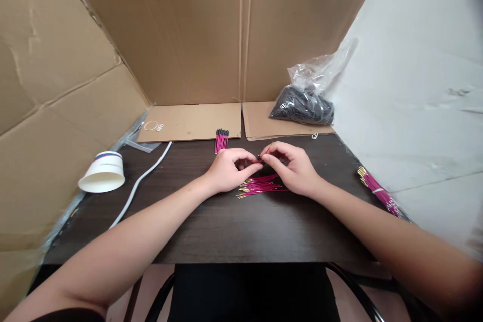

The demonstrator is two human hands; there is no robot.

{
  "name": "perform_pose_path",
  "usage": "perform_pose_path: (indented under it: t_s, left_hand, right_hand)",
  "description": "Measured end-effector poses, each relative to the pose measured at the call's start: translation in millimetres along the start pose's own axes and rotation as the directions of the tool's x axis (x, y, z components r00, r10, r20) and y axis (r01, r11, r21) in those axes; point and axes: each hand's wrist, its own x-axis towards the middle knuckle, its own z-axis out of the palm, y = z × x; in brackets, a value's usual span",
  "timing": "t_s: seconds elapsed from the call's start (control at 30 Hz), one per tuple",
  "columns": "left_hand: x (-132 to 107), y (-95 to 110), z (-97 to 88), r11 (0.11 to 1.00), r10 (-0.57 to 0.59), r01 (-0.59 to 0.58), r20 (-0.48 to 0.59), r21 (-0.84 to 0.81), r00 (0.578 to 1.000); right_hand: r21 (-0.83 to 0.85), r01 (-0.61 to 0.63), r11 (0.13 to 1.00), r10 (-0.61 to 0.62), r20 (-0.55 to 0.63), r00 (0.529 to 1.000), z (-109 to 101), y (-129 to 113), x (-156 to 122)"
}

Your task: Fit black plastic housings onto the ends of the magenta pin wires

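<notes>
My left hand (pixel 231 170) and my right hand (pixel 293 167) meet fingertip to fingertip over the middle of the dark table. The right thumb and forefinger pinch a thin magenta wire. Between the left fingertips a small black sleeve (pixel 258 156) shows, largely covered by the fingers. Whether the wire's tip is inside the sleeve I cannot tell. Just below the hands lies a loose pile of magenta wires (pixel 260 185) with gold-coloured ends. Behind my left hand, a row of magenta wires with black sleeves (pixel 222 141) rests partly against the cardboard.
A clear bag of black pieces (pixel 304 105) sits at the back right on a cardboard sheet (pixel 188 122). At right lies a tied wire bundle (pixel 379 192). On the left are a tipped paper cup (pixel 101 172) and a white cable (pixel 139 181). Cardboard walls enclose the table (pixel 264 231).
</notes>
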Motion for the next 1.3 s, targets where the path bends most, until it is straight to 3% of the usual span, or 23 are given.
perform_pose_path:
  t_s: [0.1,0.23,0.37,0.63,0.93,1.3]
  left_hand:
    - [3,-5,-5.0,0.983,-0.003,0.011,-0.04,0.182,0.999]
    - [5,-14,-6.2,0.959,-0.036,0.048,-0.049,0.28,0.998]
    - [4,-16,-4.2,0.959,-0.039,0.041,-0.011,0.282,0.999]
    - [6,-19,-7.4,0.955,-0.039,0.035,0.008,0.293,0.999]
    - [5,-16,-7.6,0.921,-0.124,0.076,0.103,0.381,0.987]
    - [8,-13,-4.6,0.954,-0.157,0.133,0.069,0.269,0.985]
  right_hand:
    - [0.047,-0.039,0.998,0.041,-0.055,0.998,-3,3,1]
    - [-0.137,0.02,0.99,-0.032,-0.09,0.995,-7,10,4]
    - [-0.265,0.069,0.962,-0.094,-0.081,0.992,-7,19,7]
    - [-0.288,0.063,0.955,-0.097,-0.103,0.99,-7,22,9]
    - [-0.296,0.079,0.952,-0.102,-0.064,0.993,-7,19,8]
    - [-0.318,0.122,0.94,-0.134,-0.015,0.991,-7,24,9]
